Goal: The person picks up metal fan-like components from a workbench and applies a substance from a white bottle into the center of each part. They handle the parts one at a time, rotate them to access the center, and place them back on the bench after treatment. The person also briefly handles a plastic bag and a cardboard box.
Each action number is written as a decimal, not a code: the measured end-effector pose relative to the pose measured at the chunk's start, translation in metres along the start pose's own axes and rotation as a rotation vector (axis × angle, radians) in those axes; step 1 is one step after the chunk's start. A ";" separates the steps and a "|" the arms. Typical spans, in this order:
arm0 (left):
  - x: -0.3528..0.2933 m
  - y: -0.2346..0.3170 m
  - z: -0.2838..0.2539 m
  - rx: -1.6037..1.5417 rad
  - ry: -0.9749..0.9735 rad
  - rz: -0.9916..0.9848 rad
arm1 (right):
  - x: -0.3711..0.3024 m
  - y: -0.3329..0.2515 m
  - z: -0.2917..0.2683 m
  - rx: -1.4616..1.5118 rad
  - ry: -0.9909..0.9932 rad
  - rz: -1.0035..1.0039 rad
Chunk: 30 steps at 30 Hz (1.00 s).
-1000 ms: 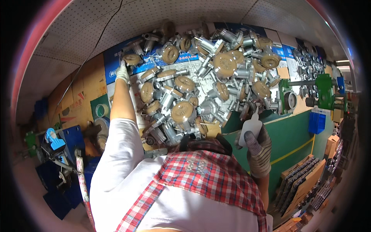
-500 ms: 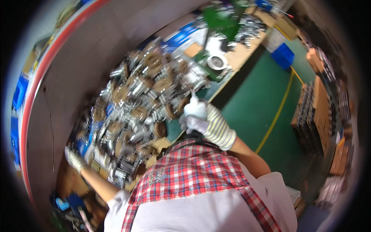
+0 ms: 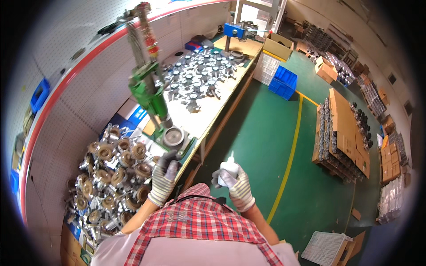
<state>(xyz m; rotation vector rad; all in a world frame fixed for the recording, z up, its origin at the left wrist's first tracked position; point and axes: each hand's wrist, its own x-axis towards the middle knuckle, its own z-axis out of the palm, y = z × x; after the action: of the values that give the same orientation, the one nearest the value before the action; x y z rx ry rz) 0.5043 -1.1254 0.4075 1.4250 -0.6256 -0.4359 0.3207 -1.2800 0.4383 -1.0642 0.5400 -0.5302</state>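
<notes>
My right hand (image 3: 240,188), in a striped glove, is closed around a white squeeze bottle (image 3: 228,171) with a thin nozzle pointing up, held in front of my body beyond the bench edge. My left hand (image 3: 163,177), gloved with grey fingertips, is at the bench's front edge; its fingers are apart and nothing shows in them. Just beyond it stands a green hand press (image 3: 150,95) with a round metal cup (image 3: 173,137) on its base. To the left of this hand lies a heap of metal parts with brown round ends (image 3: 104,176).
Many metal parts with dark round tops (image 3: 195,75) cover the bench farther along, before a blue press (image 3: 234,30). Blue crates (image 3: 283,83) stand at the bench's far end. On the green floor at right is a cardboard-layered stack (image 3: 344,133); a white basket (image 3: 325,248) lies nearer.
My left hand has come from the far left side of the heap to the bench edge beside the green press. My right hand still holds the bottle. The view has swung, showing more bench.
</notes>
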 end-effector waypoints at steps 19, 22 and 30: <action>0.450 -0.090 0.369 0.069 -0.518 -0.132 | 0.305 -0.179 -0.309 -0.019 0.697 -0.234; 0.502 -0.093 0.419 -0.038 -0.607 -0.238 | 0.349 -0.196 -0.350 -0.009 0.759 -0.231; 0.614 -0.147 0.548 -0.179 -0.496 -0.308 | 0.526 -0.243 -0.490 -0.014 0.675 -0.185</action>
<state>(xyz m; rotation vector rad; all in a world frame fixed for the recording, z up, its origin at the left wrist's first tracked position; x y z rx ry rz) 0.6397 -1.9491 0.3637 1.2473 -0.7411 -1.0843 0.3666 -2.0359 0.3902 -0.9404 1.0398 -1.0630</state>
